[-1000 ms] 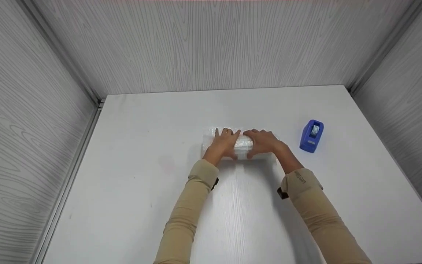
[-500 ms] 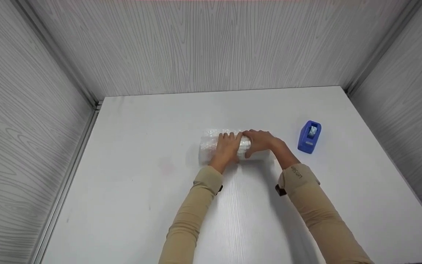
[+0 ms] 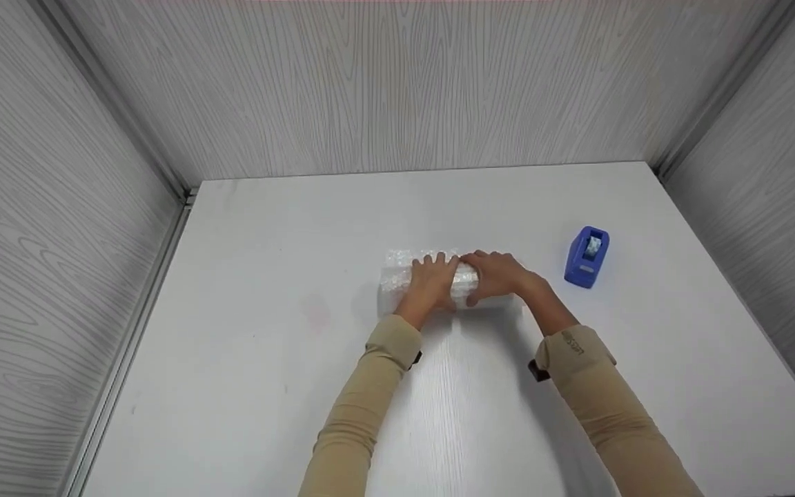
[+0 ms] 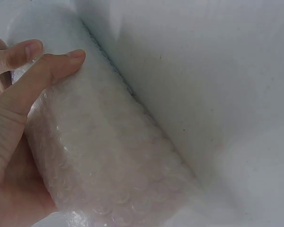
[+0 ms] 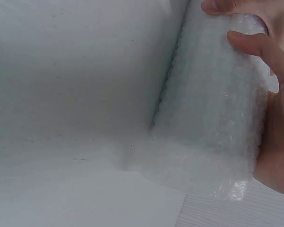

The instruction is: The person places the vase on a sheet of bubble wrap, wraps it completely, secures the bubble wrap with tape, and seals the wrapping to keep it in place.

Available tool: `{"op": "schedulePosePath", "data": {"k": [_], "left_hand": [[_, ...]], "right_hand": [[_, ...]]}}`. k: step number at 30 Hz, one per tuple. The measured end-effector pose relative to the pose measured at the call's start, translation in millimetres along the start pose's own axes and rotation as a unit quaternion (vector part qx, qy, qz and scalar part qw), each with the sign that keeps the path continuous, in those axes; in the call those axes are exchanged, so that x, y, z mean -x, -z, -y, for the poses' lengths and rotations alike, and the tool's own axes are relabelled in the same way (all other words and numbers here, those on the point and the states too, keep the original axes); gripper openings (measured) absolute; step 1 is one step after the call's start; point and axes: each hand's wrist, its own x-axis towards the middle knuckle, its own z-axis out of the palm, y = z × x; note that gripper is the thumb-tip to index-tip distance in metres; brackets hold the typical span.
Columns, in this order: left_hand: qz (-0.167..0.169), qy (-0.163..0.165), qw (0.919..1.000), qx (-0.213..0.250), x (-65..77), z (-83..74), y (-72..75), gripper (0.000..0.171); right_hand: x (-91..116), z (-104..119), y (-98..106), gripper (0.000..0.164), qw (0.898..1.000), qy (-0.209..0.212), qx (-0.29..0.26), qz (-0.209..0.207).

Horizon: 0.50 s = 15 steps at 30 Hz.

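Left hand (image 3: pixel 432 281) and right hand (image 3: pixel 497 274) grip bubble wrap (image 3: pixel 465 277), probably keeping it rolled. Tape dispenser (image 3: pixel 586 258) sits right, presumably for reach.

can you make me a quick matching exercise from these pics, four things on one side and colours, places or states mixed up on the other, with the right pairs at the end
Things
1. tape dispenser
2. bubble wrap
3. sleeves
4. tabletop

Descriptions
A. tan, covering the forearms
B. white and flat, beneath everything else listed
C. rolled up, gripped by the left hand and the right hand
D. blue, off to the right, touched by neither hand

Right pairs: 1-D, 2-C, 3-A, 4-B
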Motion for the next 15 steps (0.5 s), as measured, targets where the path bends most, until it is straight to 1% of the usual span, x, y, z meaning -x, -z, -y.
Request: {"op": "schedulePosePath", "data": {"k": [2,3,5,8,11,15], "left_hand": [[0.007,0.002,1.0,0.006,-0.4,-1.7,2.1,0.096],[0.011,0.001,0.9999,0.011,-0.9,-2.3,2.9,0.096],[0.019,-0.001,0.9996,0.022,-2.1,-2.5,3.9,0.096],[0.036,-0.004,0.9984,0.042,-3.9,-0.4,4.8,0.095],[0.054,-0.002,0.9967,0.061,-4.7,3.8,6.9,0.095],[0.071,-0.007,0.9934,0.089,-5.7,10.1,11.1,0.096]], "right_hand": [[4,1,2,0.082,1.0,0.006,0.004,-0.008],[5,-2,0,0.082,1.0,0.015,0.009,-0.02],[9,0,0,0.082,0.999,0.015,0.016,-0.029],[14,6,-2,0.083,0.998,-0.002,0.034,-0.044],[17,17,-6,0.087,0.996,-0.03,0.062,-0.05],[15,20,-17,0.091,0.991,-0.041,0.103,-0.081]]}}
